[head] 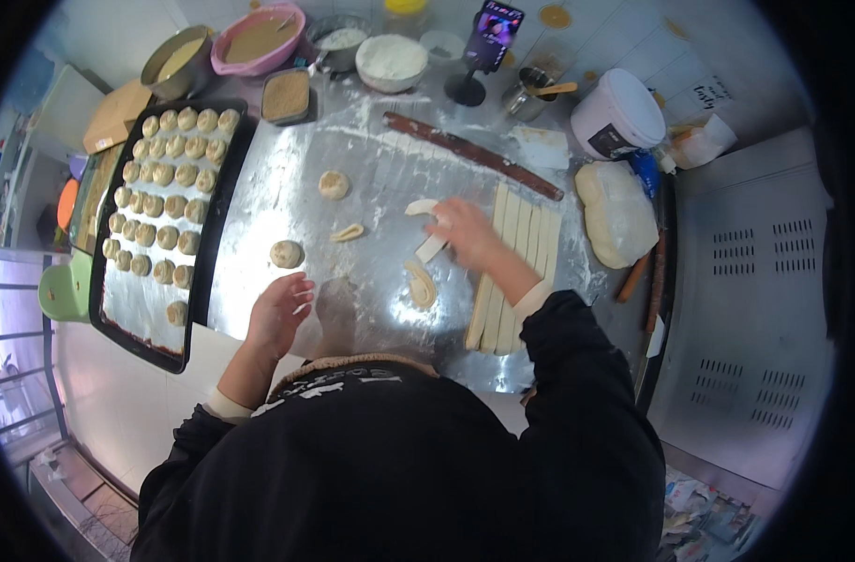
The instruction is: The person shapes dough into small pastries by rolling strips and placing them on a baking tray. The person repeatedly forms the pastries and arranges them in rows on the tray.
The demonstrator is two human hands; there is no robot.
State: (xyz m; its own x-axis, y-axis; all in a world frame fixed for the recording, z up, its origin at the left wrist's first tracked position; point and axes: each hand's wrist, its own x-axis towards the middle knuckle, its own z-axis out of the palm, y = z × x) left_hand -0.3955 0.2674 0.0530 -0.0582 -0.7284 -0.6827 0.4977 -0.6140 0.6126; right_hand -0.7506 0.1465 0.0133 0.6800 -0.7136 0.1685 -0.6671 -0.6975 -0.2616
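My right hand (466, 232), blurred, is bent over a pale flat strip (431, 248) that sticks out below its fingers; whether this is dough is hard to tell. A curved piece of dough (421, 207) lies at its fingertips. Beside the wrist is a sheet of dough cut into long strips (515, 260), partly under my forearm. A coiled dough strip (421, 286) and a folded one (348, 233) rest on the metal table (371, 204). My left hand (281, 309) is held empty, fingers apart, just below a round filled bun (286, 254). Another bun (334, 185) sits farther back.
A black baking tray (143, 312) with rows of buns stands left. Behind are a pink basin (258, 42), a flour bowl (392, 63) and a phone on a stand (494, 38). A rolling pin (473, 154) lies across the back; wrapped dough (615, 214) and a white bucket (620, 112) are right.
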